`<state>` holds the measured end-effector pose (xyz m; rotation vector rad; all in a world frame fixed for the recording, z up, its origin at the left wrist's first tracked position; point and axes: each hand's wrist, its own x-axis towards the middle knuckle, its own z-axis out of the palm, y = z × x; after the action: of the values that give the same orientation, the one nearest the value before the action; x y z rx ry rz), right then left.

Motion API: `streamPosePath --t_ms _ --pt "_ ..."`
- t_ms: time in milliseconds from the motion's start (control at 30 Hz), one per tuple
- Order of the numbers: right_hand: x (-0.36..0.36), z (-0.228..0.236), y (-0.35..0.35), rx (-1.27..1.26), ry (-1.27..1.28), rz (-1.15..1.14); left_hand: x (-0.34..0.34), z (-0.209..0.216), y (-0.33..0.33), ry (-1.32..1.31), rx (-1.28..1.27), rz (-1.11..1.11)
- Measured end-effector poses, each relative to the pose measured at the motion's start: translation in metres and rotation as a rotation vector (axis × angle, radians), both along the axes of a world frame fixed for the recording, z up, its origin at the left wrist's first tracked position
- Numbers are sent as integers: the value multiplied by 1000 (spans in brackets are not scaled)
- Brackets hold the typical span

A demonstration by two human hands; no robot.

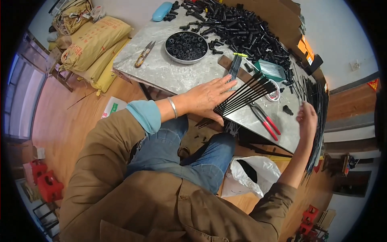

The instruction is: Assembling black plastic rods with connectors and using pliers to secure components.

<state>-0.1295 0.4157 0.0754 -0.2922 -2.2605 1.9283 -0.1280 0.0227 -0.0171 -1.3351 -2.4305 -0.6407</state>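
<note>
My left hand (pixel 209 96) lies with its fingers stretched out over a fan of thin black rods (pixel 252 93) at the table's front edge; the thumb stands apart below. Another bundle of slim dark rods (pixel 234 66) runs under the fingertips, beside a flat brown bar (pixel 244 74). My right hand (pixel 308 119) is at the table's right side, next to a long bundle of thin black rods (pixel 319 121). Its fingers are curled together; what they pinch is too small to make out. Red-handled pliers (pixel 267 122) and a small black fitting (pixel 287 109) lie between the hands.
Black plastic parts (pixel 242 30) are heaped at the back of the grey table (pixel 149 80). Near them are a round bowl (pixel 186 61) of black rings, snips (pixel 145 54), a blue case (pixel 162 11), a green box (pixel 270 70) and a white dish (pixel 275 95). Below stands a white sack (pixel 264 171).
</note>
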Motion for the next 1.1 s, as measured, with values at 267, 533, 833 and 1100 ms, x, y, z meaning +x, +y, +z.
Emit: streamPosePath --t_ms 267,533,833,1100 --pt "72 -44 -196 382 147 508 2 -4 1 -35 -12 -5" --pt "62 -50 -210 694 403 468 -1 -3 -3 -158 24 -86" --pt "60 -47 -216 600 410 412 -8 0 -8 -50 35 -47" --pt "61 -45 -238 -170 177 581 3 -6 -8 -282 219 -86"
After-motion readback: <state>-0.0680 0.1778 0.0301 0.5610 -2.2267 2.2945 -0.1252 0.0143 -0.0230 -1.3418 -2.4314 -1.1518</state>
